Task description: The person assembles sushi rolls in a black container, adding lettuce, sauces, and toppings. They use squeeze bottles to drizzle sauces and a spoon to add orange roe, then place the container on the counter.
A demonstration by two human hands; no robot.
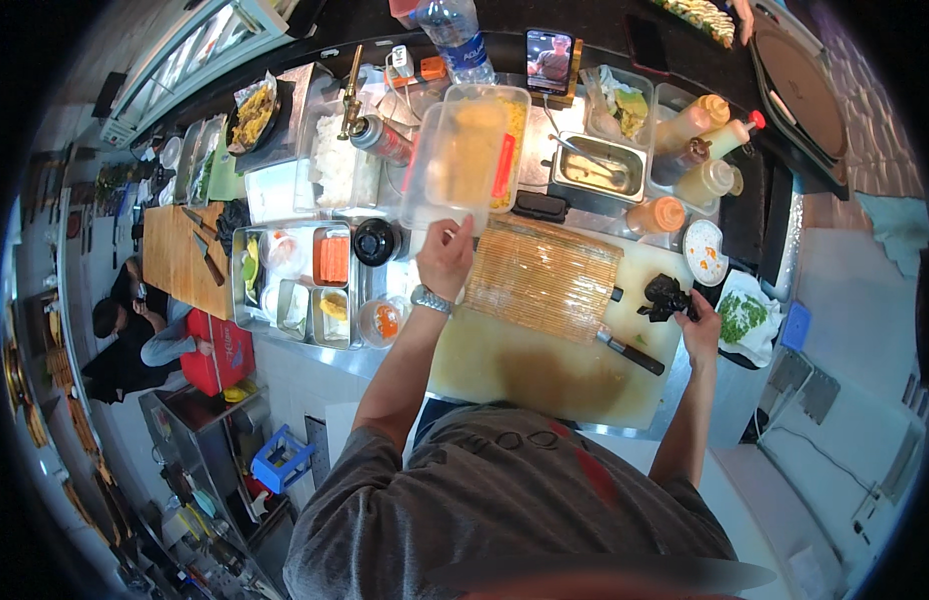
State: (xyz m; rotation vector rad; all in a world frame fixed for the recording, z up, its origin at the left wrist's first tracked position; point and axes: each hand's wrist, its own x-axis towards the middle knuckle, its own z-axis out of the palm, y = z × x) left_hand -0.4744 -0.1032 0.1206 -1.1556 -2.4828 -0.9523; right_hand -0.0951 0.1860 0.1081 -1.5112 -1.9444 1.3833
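Note:
With closed fingers, my left hand (447, 258) grips the near edge of a translucent plastic lid (435, 195), tilted over a clear container of yellow food (520, 130). At the right side of the cutting board (525, 385), my right hand (700, 330) pinches a crumpled, shiny black plastic wad (667, 297); its exact kind is unclear. Between my hands a bamboo rolling mat (540, 275) lies on the board. A knife with a dark handle (635, 353) rests at the mat's near right corner, its blade partly hidden.
Left of the board stand a divided metal tray (295, 335) with orange sticks and a black-topped container (377, 241). Squeeze bottles (705, 183) crowd the back right. Green herbs (745, 315) lie on white paper at right. A propped phone (550, 60) stands behind; another person (170, 340) is at far left.

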